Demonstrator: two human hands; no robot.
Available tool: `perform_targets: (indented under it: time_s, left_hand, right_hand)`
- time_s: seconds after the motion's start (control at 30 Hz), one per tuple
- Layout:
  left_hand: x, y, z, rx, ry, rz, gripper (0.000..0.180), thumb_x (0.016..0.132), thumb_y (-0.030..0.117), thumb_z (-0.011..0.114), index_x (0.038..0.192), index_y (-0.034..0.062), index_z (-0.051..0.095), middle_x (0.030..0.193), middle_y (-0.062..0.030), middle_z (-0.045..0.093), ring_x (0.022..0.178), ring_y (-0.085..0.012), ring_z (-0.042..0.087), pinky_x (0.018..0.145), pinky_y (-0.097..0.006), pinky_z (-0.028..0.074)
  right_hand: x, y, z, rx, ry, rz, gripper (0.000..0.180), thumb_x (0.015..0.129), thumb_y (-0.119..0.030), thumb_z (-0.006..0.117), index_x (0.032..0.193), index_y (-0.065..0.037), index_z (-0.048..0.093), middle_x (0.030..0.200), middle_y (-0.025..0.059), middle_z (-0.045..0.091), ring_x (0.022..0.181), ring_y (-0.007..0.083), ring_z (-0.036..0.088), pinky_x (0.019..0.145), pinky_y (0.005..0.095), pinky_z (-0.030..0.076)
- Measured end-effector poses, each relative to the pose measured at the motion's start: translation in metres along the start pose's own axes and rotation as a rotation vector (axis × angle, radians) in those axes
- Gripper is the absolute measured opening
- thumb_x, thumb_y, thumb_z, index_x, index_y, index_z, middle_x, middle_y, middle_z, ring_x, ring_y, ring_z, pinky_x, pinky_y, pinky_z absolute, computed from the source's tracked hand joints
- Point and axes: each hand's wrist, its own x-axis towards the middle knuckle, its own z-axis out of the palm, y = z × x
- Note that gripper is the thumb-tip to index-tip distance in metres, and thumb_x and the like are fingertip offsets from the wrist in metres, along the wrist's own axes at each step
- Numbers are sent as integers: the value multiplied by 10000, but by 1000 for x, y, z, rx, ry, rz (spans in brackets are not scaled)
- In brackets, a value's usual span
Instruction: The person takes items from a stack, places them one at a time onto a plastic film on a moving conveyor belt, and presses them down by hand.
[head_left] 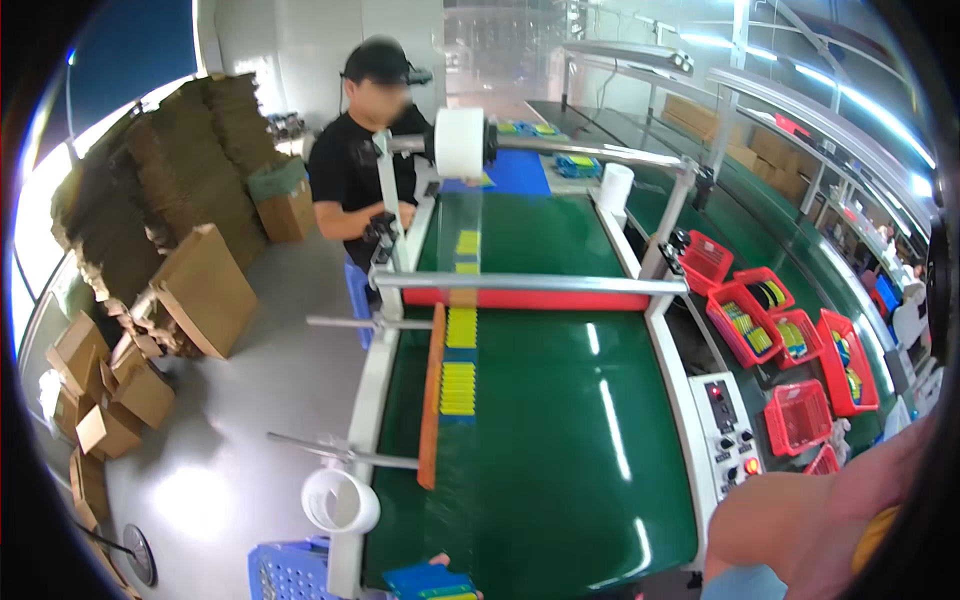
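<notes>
One hand (440,560), seemingly left, mostly cropped; curled round blue packets (425,580)

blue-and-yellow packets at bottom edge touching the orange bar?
Apart. The head view shows green belt between the blue-and-yellow packets and the near end of the orange bar.

The packets (425,581) are blue and yellow — the belt (550,430) deep green.

No legible text, labels or signs
</notes>
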Motion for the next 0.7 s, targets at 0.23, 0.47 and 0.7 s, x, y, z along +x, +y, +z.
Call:
perform_targets:
  time_s: [0.23,0.47,0.7]
  left_hand:
    - [22,10,0,-20,-48,50,867,945,168,704,1617,185,156,1310,-207,603,1136,-384,655,941,-554,545]
    - [25,11,4,-26,-97,150,911,924,138,739,1613,154,144,1345,-206,582,1258,-344,599,1053,-532,486]
    - [17,16,-1,-75,35,242,914,915,139,752,1609,151,157,1335,-212,582,1254,-342,600,1050,-525,495]
  right_hand:
    - [139,-15,138,108,-157,199,609,718,-306,879,1227,-58,654,840,23,674,676,206,602,600,375,476]
    - [70,-36,215,430,-658,810,601,792,-221,881,1280,-7,604,850,28,662,676,104,603,648,257,554]
    - [59,11,241,708,-352,1074,356,877,-7,764,1209,-29,636,856,-12,660,762,40,620,692,223,531]
